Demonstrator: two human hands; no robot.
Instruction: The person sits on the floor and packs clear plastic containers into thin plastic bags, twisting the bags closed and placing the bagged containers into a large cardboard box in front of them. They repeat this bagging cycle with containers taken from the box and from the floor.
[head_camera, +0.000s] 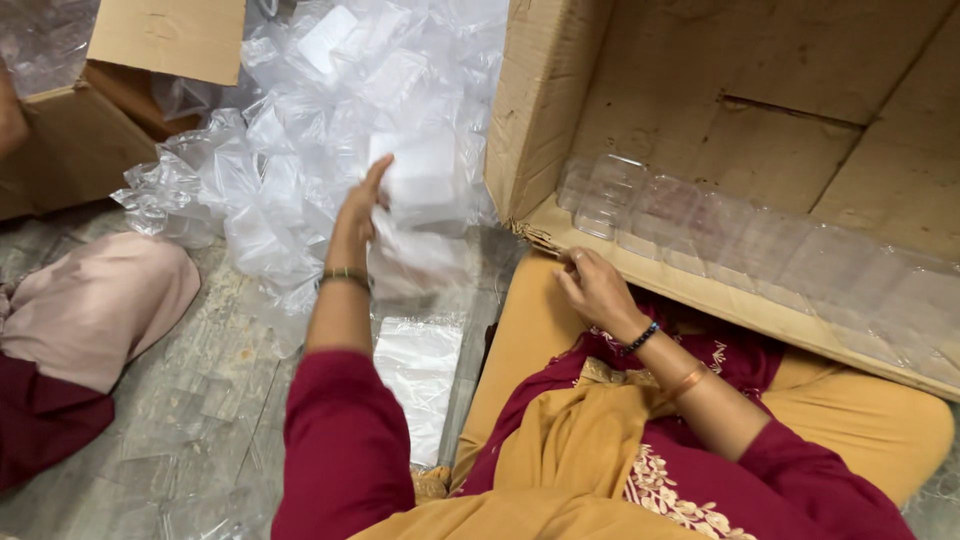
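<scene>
Picking step: left hand (362, 210), fingers spread, apparently grips a clear box (420, 180) at frame centre; right hand (597, 290) rests loosely curled, empty, on the carton (640, 262) edge, where placement needs alignment.

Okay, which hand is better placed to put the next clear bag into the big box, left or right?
Probably the left. The left hand is already at a bag on the pile, seemingly gripping it. The right hand rests empty on the box edge, away from the pile.
</scene>
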